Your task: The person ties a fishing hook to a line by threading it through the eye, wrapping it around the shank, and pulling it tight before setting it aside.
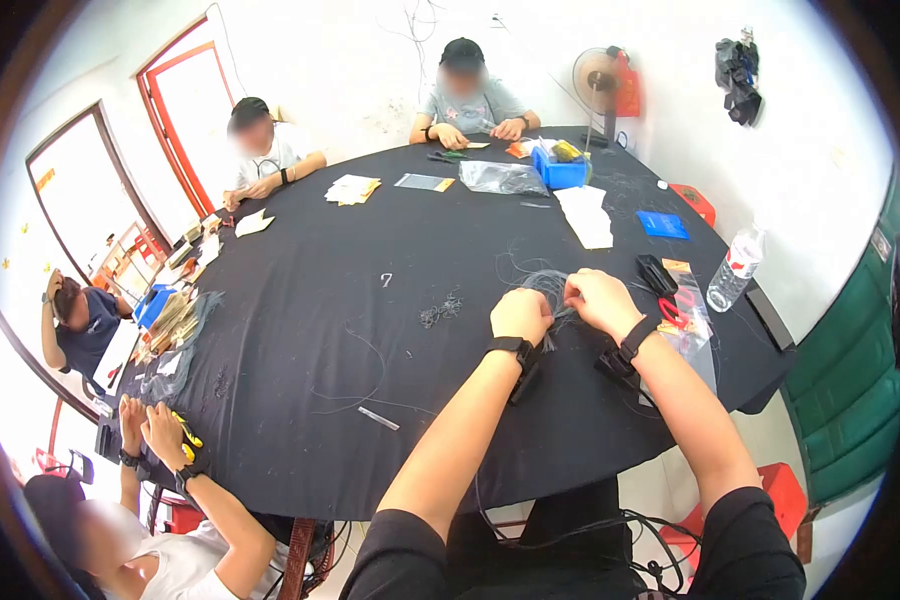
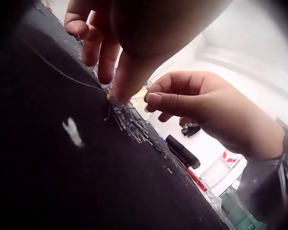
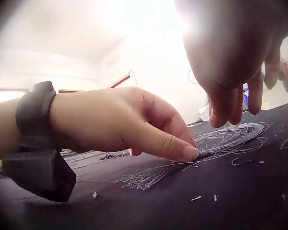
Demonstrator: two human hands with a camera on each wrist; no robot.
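A coiled bundle of thin grey strands point(image 3: 235, 139) lies on the black tablecloth, its cut-looking ends point(image 3: 146, 179) fanned out on the near side. My left hand point(image 1: 522, 316) pinches the bundle between thumb and fingertips, low against the cloth. Beside it a small yellow spot point(image 2: 109, 96) shows on the bundle. Thumb and forefinger of my right hand point(image 1: 602, 302) pinch a fine strand, which runs across from the left fingertips in the left wrist view. In the right wrist view the right hand point(image 3: 235, 62) hangs above the coil, its other fingers pointing down.
Left of my hands lies a small tangled dark pile point(image 1: 440, 310), and nearer me a clear strip point(image 1: 378, 418). To the right are red-handled scissors point(image 1: 675, 312), a black case point(image 1: 656, 275) and a water bottle point(image 1: 738, 268). A blue box point(image 1: 562, 172) stands farther back. Other people sit around the table.
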